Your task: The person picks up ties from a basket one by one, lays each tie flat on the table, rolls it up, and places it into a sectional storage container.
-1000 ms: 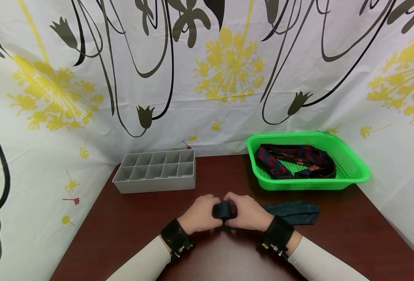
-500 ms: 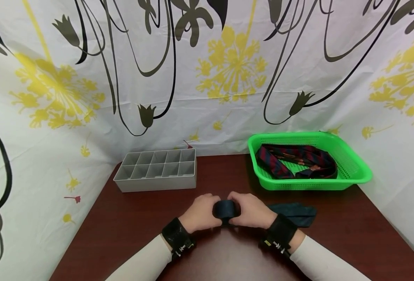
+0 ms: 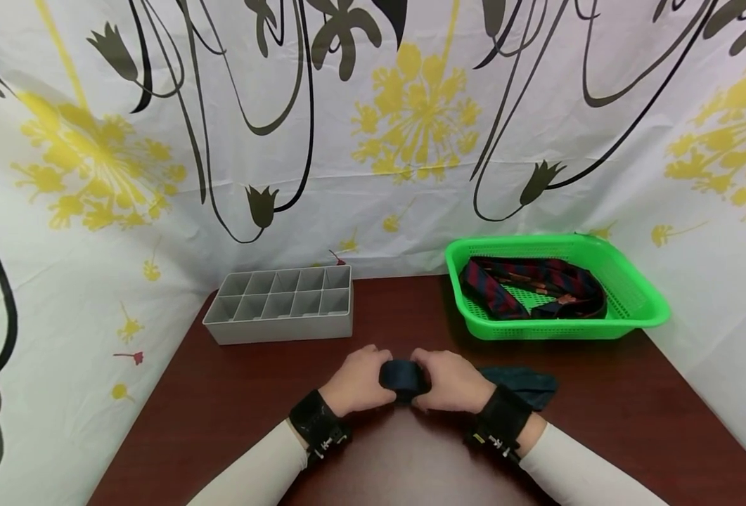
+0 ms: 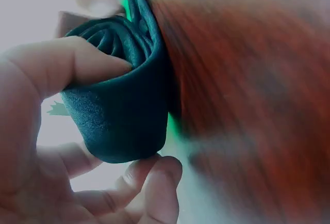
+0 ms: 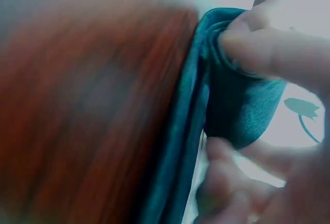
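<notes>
Left hand (image 3: 356, 381) and right hand (image 3: 453, 381) face each other across a rolled dark teal necktie (image 3: 401, 377), and both have it pinched. Neat grip here: the left wrist view shows one digit laid over the coil's spiral face, with other fingertips up against the opposite edge. Same story from the right wrist view, a digit on the spiral and a fingertip at the far rim of the roll. Tight layers, wound one inside the next, and we find this coil at the middle of the dark reddish-brown worktop (image 3: 271, 400).

Out from the roll runs the loose end (image 3: 526, 385), a folded length passing behind the right hand and showing again to its right, lying on the worktop. Black wrist straps (image 3: 504, 422) sit on both arms, with pale sleeves (image 3: 252, 464) behind them.

Further back on the right, a green basket (image 3: 556, 330) carries red-and-navy patterned neckties (image 3: 493, 292) lying in loops. Over at the back left stands a gray organizer box (image 3: 284, 332), two rows of five compartments. And behind it all hangs a white cloth (image 3: 335, 154) printed with yellow blooms and dark curling stems.
</notes>
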`<state>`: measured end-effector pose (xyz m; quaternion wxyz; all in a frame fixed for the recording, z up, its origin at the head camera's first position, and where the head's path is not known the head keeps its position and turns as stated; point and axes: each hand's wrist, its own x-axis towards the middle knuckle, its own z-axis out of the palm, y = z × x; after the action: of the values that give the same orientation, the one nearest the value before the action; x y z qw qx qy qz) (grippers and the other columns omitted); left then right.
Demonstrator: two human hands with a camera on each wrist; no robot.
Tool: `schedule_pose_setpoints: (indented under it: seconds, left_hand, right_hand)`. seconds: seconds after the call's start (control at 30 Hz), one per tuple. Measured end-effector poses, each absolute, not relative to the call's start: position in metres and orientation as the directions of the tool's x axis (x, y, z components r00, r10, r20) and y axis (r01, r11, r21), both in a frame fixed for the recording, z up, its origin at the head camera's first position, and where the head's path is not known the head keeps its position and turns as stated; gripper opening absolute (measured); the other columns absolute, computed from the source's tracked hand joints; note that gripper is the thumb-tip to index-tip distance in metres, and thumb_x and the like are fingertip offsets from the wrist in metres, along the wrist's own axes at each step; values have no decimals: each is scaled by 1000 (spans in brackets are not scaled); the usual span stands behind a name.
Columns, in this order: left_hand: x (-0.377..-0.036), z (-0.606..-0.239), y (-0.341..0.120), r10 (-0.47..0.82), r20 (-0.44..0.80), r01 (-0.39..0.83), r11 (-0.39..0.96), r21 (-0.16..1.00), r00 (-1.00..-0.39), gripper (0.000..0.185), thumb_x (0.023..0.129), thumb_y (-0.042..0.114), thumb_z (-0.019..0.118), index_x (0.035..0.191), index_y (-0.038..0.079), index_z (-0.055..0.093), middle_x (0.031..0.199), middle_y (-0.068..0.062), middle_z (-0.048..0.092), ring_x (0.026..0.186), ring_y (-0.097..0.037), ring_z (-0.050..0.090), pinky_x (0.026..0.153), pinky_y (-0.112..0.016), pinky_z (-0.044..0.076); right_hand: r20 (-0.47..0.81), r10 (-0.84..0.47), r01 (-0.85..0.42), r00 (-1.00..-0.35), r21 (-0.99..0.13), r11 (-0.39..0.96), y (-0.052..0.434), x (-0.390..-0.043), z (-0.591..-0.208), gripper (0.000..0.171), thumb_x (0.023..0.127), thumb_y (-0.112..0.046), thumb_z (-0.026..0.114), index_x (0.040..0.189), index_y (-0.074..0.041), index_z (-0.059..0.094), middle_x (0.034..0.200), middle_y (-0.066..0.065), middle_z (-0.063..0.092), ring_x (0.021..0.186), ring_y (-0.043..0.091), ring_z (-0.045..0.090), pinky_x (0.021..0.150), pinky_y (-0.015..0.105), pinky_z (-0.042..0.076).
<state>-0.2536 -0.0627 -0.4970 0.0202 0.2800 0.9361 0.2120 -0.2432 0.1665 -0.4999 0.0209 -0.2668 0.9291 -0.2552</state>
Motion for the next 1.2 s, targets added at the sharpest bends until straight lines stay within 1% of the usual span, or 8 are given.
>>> schedule_pose_setpoints:
  seconds: [0.1, 0.17, 0.37, 0.6, 0.83, 0.97, 1.07, 1.2]
  left_hand:
    - [-252, -497, -62, 537, 94, 527, 753, 395, -838, 34, 78, 33, 88, 104, 17, 72, 91, 3, 61, 78, -9, 53, 67, -23, 48]
    - [-253, -498, -61, 535, 91, 523, 753, 398, -840, 34, 78, 34, 87, 104, 17, 71, 92, 3, 60, 78, -9, 53, 68, -23, 49]
    - [-254, -499, -61, 520, 56, 492, 761, 423, -852, 41, 78, 35, 86, 110, 18, 67, 96, 2, 61, 82, -11, 55, 72, -26, 51]
    - [-254, -501, -62, 530, 79, 511, 752, 417, -844, 38, 79, 38, 85, 108, 18, 72, 93, 3, 59, 79, -9, 54, 69, -23, 50]
    - [-255, -500, -63, 523, 64, 484, 727, 487, -850, 37, 81, 35, 83, 112, 23, 66, 98, 3, 59, 82, -11, 56, 70, -25, 51]
    - [-256, -502, -63, 549, 60, 504, 712, 489, -833, 36, 82, 35, 84, 112, 22, 68, 98, 4, 58, 82, -9, 55, 70, -23, 50]
    - [-255, -501, -62, 557, 102, 540, 718, 440, -824, 29, 82, 36, 84, 104, 20, 72, 92, 5, 57, 77, -8, 53, 66, -21, 47]
    - [-255, -500, -62, 552, 138, 555, 726, 406, -822, 27, 80, 35, 83, 100, 22, 69, 89, 6, 57, 74, -7, 52, 64, -21, 47]
  right_hand:
    - [148, -499, -496, -854, -524, 693, 165, -241, -498, 41, 78, -36, 92, 107, -28, 64, 70, -12, 58, 64, 4, 52, 66, 25, 47]
    - [162, -494, -495, -854, -540, 681, 165, -242, -498, 36, 79, -34, 92, 103, -28, 66, 68, -12, 57, 62, 4, 52, 65, 24, 47]
    - [100, -493, -461, -864, -550, 696, 167, -245, -501, 28, 77, -23, 92, 93, -23, 69, 64, -12, 57, 57, 4, 51, 64, 24, 47]
    - [157, -504, -491, -850, -586, 645, 165, -242, -500, 37, 80, -31, 90, 105, -26, 63, 70, -13, 59, 61, 3, 54, 64, 24, 48]
    - [139, -489, -478, -861, -551, 684, 166, -245, -500, 26, 76, -17, 88, 89, -23, 66, 63, -14, 57, 55, 2, 52, 61, 23, 46]
    - [124, -508, -483, -852, -557, 675, 167, -244, -500, 35, 76, -21, 90, 100, -24, 65, 68, -12, 60, 58, 2, 53, 63, 23, 48]
    - [157, -531, -509, -833, -596, 622, 165, -242, -498, 44, 77, -27, 92, 111, -26, 64, 72, -11, 60, 61, 3, 54, 65, 24, 49]
    - [180, -541, -526, -822, -604, 599, 163, -242, -499, 37, 77, -26, 92, 103, -25, 66, 68, -12, 58, 61, 2, 54, 65, 24, 50]
